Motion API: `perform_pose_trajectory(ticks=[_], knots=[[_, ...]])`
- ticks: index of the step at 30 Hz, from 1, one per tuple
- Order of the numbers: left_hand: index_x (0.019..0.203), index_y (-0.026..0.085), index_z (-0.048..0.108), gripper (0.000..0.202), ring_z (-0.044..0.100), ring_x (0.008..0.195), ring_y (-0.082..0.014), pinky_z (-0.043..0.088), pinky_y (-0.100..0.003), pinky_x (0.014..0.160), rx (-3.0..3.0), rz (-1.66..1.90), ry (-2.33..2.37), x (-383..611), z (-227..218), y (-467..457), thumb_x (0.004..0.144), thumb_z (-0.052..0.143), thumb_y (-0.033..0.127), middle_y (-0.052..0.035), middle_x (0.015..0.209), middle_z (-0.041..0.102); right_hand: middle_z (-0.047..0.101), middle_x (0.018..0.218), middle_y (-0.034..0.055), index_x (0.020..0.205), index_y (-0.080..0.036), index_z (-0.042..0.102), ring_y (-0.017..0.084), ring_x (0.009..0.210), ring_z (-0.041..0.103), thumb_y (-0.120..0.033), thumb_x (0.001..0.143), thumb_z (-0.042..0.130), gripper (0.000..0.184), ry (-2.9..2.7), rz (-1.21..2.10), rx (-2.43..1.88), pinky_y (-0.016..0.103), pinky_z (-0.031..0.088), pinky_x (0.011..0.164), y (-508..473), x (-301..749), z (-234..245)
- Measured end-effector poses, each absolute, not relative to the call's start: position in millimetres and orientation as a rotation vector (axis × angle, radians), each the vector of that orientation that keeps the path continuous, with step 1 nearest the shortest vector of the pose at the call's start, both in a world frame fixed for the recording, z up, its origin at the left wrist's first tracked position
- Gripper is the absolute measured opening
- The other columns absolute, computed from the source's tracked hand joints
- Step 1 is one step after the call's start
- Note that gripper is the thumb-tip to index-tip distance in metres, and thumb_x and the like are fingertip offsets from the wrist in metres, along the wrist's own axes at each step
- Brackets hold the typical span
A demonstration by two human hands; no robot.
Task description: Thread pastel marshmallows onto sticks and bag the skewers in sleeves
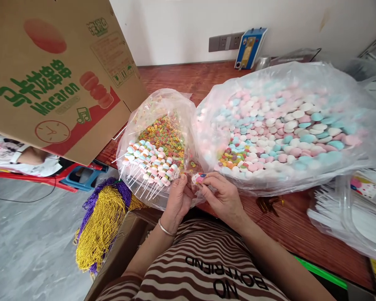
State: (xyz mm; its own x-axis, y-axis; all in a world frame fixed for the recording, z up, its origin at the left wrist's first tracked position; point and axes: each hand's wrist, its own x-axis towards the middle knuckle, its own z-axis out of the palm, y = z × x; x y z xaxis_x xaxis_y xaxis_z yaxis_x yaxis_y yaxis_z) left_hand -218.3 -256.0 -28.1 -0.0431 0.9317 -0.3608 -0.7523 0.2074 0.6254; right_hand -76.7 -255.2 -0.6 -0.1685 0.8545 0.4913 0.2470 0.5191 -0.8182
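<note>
My left hand (178, 200) and my right hand (221, 195) meet at the table's near edge, fingers pinched together on a small candy skewer (198, 178) with a white piece and coloured rings. Just beyond my left hand is a clear bag (156, 108) holding coloured cereal rings (164, 136) and several finished candy skewers (150, 165) on white sticks. Beyond my right hand lies a large clear bag (269, 79) of pink, blue and white marshmallow discs (288, 133), with a few coloured rings (230, 159) at its near side.
A "Macaron" cardboard box (56, 75) stands tilted at the left. Gold and purple bead strings (103, 221) hang below the wooden table (181, 77). White sticks in plastic (341, 209) lie at the right. A blue device (250, 47) leans on the wall by sockets (225, 42).
</note>
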Motion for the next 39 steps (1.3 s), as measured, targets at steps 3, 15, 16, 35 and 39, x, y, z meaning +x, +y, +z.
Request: perform_pose_trajectory(ticks=[3, 15, 16, 35, 39], knots=[[0.074, 0.015, 0.063, 0.038, 0.056, 0.058, -0.0074, 0.051, -0.02, 0.06, 0.223, 1.401, 0.813, -222, -29, -255, 0.066, 0.093, 0.036, 0.0028, 0.066, 0.062, 0.074, 0.097, 0.006, 0.092, -0.022, 0.072, 0.02, 0.094, 0.07, -0.021, 0.096, 0.062, 0.011, -1.765, 0.692, -0.949, 0.033, 0.056, 0.082, -253, -82, 0], [0.074, 0.017, 0.06, 0.031, 0.046, 0.057, -0.0071, 0.047, -0.019, 0.057, -0.029, 1.616, 0.699, -274, -6, -252, 0.093, 0.07, 0.04, 0.0022, 0.068, 0.054, 0.073, 0.114, 0.0071, 0.118, -0.027, 0.069, 0.023, 0.106, 0.068, -0.027, 0.097, 0.06, 0.022, -1.752, 0.704, -0.932, 0.037, 0.055, 0.092, -252, -100, 9], [0.071, 0.017, 0.057, 0.034, 0.045, 0.057, -0.0072, 0.045, -0.019, 0.056, 0.011, 1.696, 0.689, -291, -4, -254, 0.093, 0.07, 0.04, 0.0027, 0.065, 0.052, 0.073, 0.111, 0.007, 0.116, -0.026, 0.069, 0.022, 0.102, 0.069, -0.027, 0.098, 0.059, 0.021, -1.786, 0.738, -0.945, 0.036, 0.054, 0.089, -249, -102, 5], [0.069, 0.016, 0.052, 0.035, 0.044, 0.056, -0.005, 0.046, -0.018, 0.059, 0.063, 2.054, 0.695, -381, -20, -292, 0.088, 0.077, 0.033, 0.0059, 0.063, 0.046, 0.076, 0.099, 0.0136, 0.089, -0.014, 0.073, 0.028, 0.102, 0.068, -0.012, 0.093, 0.061, 0.013, -2.395, 0.618, -0.865, 0.044, 0.048, 0.099, -127, -340, 27], [0.067, 0.016, 0.049, 0.038, 0.038, 0.053, -0.0039, 0.045, -0.017, 0.057, 0.01, 2.038, 0.686, -376, -16, -280, 0.089, 0.076, 0.032, 0.0067, 0.062, 0.042, 0.075, 0.105, 0.0099, 0.099, -0.013, 0.073, 0.022, 0.108, 0.067, -0.02, 0.105, 0.042, 0.033, -2.179, 0.674, -0.901, 0.038, 0.048, 0.101, -134, -295, 33]])
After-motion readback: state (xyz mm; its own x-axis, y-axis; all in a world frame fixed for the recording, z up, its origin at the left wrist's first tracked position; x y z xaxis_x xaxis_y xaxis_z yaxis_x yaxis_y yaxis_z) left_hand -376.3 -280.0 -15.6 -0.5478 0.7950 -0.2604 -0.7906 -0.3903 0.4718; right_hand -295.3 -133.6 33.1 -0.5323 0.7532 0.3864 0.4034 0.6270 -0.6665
